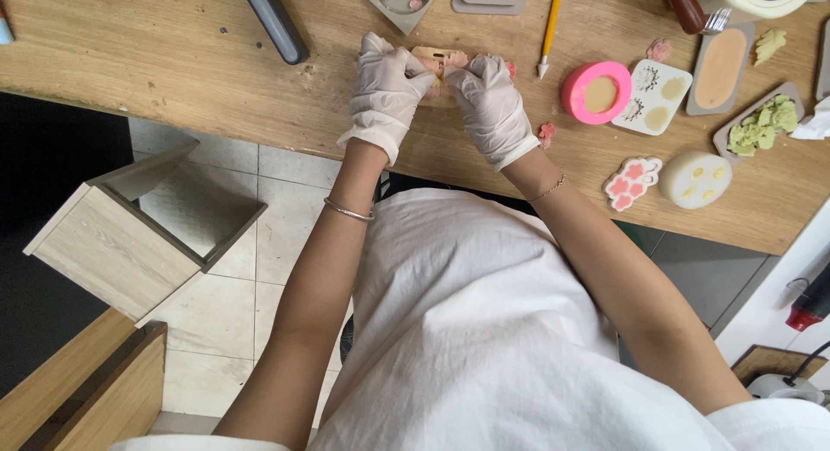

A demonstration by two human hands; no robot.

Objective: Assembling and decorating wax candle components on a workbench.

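Note:
Both my hands wear white gloves and meet over a small tan mould filled with pink clay on the wooden table. My left hand grips the mould's left side, fingers curled onto the pink clay. My right hand presses on its right side, thumb and fingers closed on the clay. Most of the mould is hidden under the fingers. Small pink crumbs lie to the right of my right hand.
Right of my hands lie a yellow tool, a round pink mould, a white mould, a pink flower-shaped mould, a round white mould and a tray of green clay. A dark bar lies at the left. A wooden box stands on the floor.

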